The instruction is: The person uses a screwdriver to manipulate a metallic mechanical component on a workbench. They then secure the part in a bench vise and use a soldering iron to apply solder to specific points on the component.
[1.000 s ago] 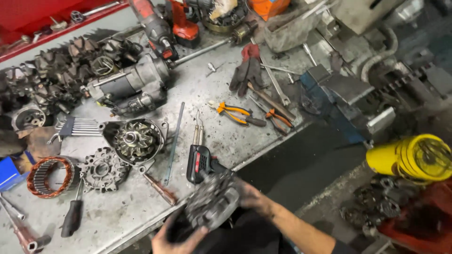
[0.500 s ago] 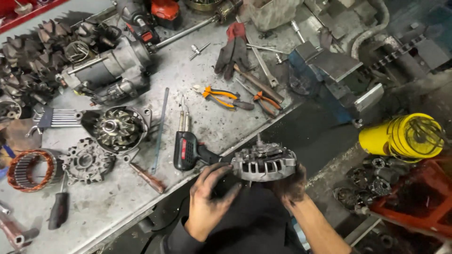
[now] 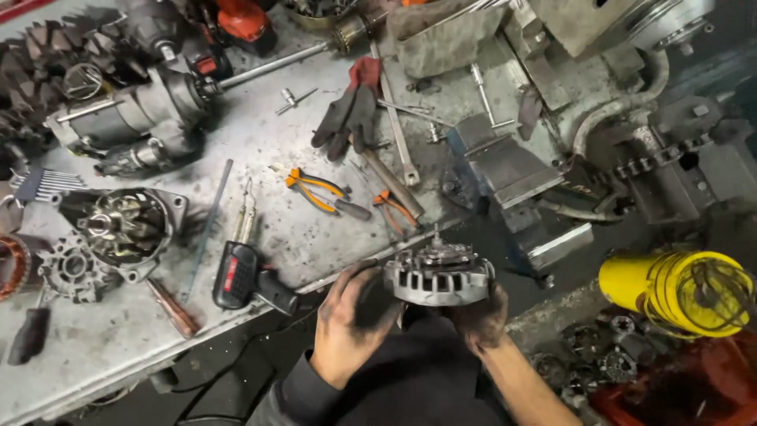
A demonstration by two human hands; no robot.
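A round silver alternator housing (image 3: 439, 274) with slotted sides is held upright just off the front edge of the metal workbench (image 3: 260, 158). My left hand (image 3: 351, 315), black with grease, grips its left side. My right hand (image 3: 479, 315) cups it from underneath on the right. A black and red power tool (image 3: 244, 278) lies on the bench edge just left of my left hand.
Orange-handled pliers (image 3: 319, 192), a wrench (image 3: 397, 130) and a dark glove (image 3: 347, 110) lie behind the housing. A bench vise (image 3: 512, 177) stands to the right. An alternator rotor half (image 3: 118, 225) and a starter motor (image 3: 134, 118) sit at left. A yellow cylinder (image 3: 670, 292) lies at right.
The housing was low at my lap a second ago; both hands have lifted it up and to the right, and it now sits level near the bench edge by the vise.
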